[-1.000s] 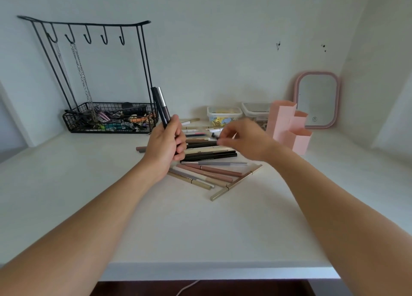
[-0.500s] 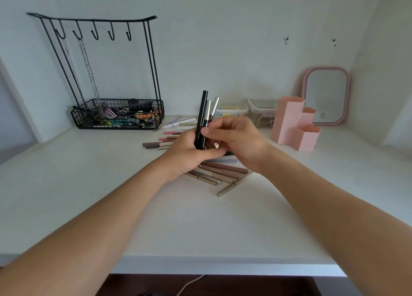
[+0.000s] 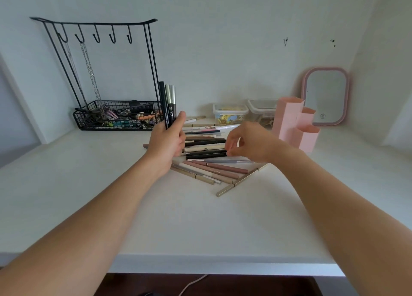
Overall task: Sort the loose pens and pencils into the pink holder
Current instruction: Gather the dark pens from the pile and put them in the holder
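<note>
A: What is held in the left hand?

B: A small bundle of upright pens, black and silver, is clasped in a narrow grip, raised above the bench.

A: And the right hand?

B: The end of a black pen in the loose pile is pinched between its curled fingertips; the pen is seen lying flat on the bench.

A: Where is the pink holder placed?

B: It is stood just right of the pile, near the right hand, with two clear boxes beside it and a pink-framed mirror behind. A black wire rack is set at the far left.
</note>
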The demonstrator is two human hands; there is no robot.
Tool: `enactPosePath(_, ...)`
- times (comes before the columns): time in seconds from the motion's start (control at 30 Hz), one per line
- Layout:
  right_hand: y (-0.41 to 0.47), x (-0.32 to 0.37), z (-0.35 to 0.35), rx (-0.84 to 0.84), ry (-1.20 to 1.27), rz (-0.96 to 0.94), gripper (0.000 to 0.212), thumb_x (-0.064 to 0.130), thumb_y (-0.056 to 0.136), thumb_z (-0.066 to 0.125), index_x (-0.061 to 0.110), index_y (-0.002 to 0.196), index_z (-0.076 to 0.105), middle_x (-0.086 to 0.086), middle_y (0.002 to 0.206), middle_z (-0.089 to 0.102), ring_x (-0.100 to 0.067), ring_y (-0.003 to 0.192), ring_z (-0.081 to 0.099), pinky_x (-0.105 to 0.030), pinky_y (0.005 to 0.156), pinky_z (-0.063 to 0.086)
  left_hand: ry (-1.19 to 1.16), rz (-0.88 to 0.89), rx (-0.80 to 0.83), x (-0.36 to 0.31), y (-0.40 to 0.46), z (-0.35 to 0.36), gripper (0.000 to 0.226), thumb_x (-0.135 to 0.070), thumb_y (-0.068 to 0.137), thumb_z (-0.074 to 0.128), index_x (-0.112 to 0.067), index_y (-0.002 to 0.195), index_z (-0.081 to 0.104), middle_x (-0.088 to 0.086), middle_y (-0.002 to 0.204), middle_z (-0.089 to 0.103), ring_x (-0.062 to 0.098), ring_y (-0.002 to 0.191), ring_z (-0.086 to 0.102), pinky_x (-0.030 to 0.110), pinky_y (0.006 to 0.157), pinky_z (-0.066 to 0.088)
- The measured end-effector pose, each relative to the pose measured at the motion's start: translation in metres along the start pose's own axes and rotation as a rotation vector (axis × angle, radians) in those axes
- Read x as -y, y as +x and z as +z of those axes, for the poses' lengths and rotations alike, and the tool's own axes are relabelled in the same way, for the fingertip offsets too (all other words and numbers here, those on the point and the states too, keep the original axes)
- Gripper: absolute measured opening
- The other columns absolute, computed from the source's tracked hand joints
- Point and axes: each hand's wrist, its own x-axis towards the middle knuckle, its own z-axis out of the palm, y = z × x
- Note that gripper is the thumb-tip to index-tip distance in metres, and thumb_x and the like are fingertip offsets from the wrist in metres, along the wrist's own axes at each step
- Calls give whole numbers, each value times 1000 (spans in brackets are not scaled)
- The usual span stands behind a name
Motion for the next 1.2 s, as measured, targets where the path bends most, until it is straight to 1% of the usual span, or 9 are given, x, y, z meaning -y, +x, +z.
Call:
enactPosePath(0.1, 2, -4, 7, 38, -36, 19, 7, 22, 79, 80, 23, 84, 76, 15, 74, 67, 10, 58, 56, -3, 53, 37, -33, -46, -15, 0, 1, -1, 59, -45, 98, 60, -27, 45, 40, -5, 48, 32, 12, 41, 26, 21, 38, 18)
enactPosePath(0.3, 2, -9, -1, 55, -6, 62, 8, 24, 89, 72, 16, 92, 72, 8, 81, 63, -4, 70, 55, -8, 57, 36, -47, -34, -35, -1, -2, 0, 46, -42, 97, 61, -22, 61, 42, -6, 49, 42, 12, 42, 39, 18, 37, 25)
enactPosePath(0.5, -4, 22, -2, -54, 956, 138, 5, 6, 94, 64, 1, 94, 63, -14, 74, 64, -17, 61, 63, -22, 59, 56, -57, -63, 126, -3, -9, 5, 41, -51, 93, 63, -20, 72, 47, -8, 52, 31, 12, 46, 25, 22, 38, 17)
enactPosePath(0.57, -4, 33, 6, -31, 1056, 114, 7, 7, 92, 66, 1, 94, 65, -15, 75, 65, -16, 63, 65, -22, 60, 57, -72, -60, 191, -5, -13, 9, 42, -59, 86, 67, -21, 75, 53, -6, 54, 28, 11, 47, 22, 23, 39, 15)
enactPosePath(0.67, -3, 41, 19, -26, 1043, 83, 6, 8, 89, 71, 2, 91, 70, -13, 72, 69, -18, 64, 66, -22, 59, 55, -75, -33, 229, -4, -15, 14, 35, -61, 78, 74, -28, 73, 63, -5, 55, 27, 12, 50, 18, 21, 40, 14)
enactPosePath(0.87, 0, 44, 35, -117, 984, 67, 9, 6, 80, 80, -1, 82, 74, -9, 63, 72, -15, 54, 67, -24, 57, 58, 191, 202, 178, 7, -15, 17, 25, -36, 96, 63, -24, 75, 57, -17, 43, 48, -2, 36, 44, 11, 38, 30)
enactPosePath(1.03, 2, 45, 31, -97, 925, 103, 15, 14, 79, 82, 2, 86, 76, -9, 68, 74, -11, 56, 67, -22, 57, 57, 196, 183, 98, 8, -10, 15, 33, -33, 100, 54, -20, 70, 52, -6, 45, 50, 14, 40, 51, 24, 36, 35)
enactPosePath(1.13, 5, 28, 14, -184, 595, 73, 12, 20, 79, 82, 12, 86, 78, 0, 74, 73, 4, 55, 59, -11, 55, 46, -3, 43, 10, 0, -6, 12, 26, -31, 105, 48, -13, 87, 53, 0, 59, 67, 22, 62, 73, 26, 38, 48)
enactPosePath(1.2, 4, 14, 2, -143, 303, 50, 8, 21, 79, 82, 16, 85, 78, 10, 77, 72, 11, 54, 56, -6, 56, 40, -113, -51, -44, -3, -2, 7, 26, -32, 104, 50, -16, 84, 49, -2, 54, 61, 17, 50, 64, 20, 35, 39)
